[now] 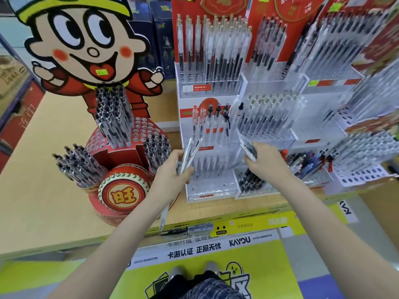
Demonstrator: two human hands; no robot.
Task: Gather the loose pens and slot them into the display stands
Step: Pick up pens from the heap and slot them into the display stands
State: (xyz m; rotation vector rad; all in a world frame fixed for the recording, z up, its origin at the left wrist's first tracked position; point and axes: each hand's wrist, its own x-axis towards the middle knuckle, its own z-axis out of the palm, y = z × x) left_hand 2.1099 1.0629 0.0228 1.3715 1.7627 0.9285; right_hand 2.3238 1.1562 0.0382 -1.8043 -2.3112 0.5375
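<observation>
Plainly the job is mid-course: the left hand (172, 169) has its fingers curled round a small bundle of white pens (190, 154), and the right hand (266, 161) pinches one dark-tipped pen (248, 151) at the clear acrylic stand (212, 169) near the shelf's front edge. Many slots are filled; the round red stand (123, 169) toward the left edge shows empty holes, so slotting remains.

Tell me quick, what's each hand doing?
Left hand: gripping a bunch of white pens.
Right hand: pinching a pen.
</observation>
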